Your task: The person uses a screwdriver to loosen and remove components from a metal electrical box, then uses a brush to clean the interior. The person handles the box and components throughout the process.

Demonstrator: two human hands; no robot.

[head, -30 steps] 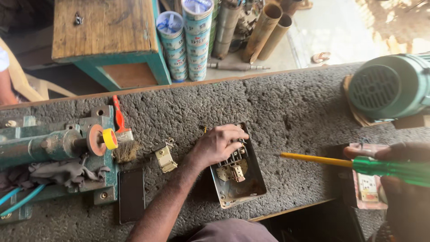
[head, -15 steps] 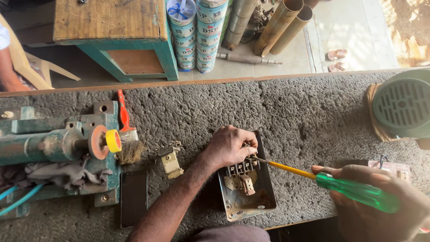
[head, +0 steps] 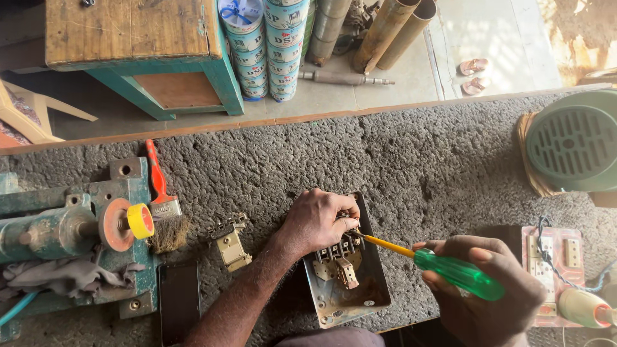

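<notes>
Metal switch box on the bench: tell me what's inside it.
Inside the metal switch box sits a pale terminal block with brass contacts. The left hand covers its upper part; the screwdriver in the right hand reaches under the fingers.

The screwdriver (head: pixel 450 268) has a glossy green plastic handle. The switch box (head: pixel 350 283) looks like dull, worn metal. The bench mat (head: pixel 418 160) is rough and matt.

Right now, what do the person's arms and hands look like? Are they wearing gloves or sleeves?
No gloves and no sleeves in view. The left hand is bare, and so is the forearm behind it, all the way down to the bottom edge of the picture. The right hand is bare too; only the hand and wrist show. I can see no rings, watch, bracelet or markings on either one.
</notes>
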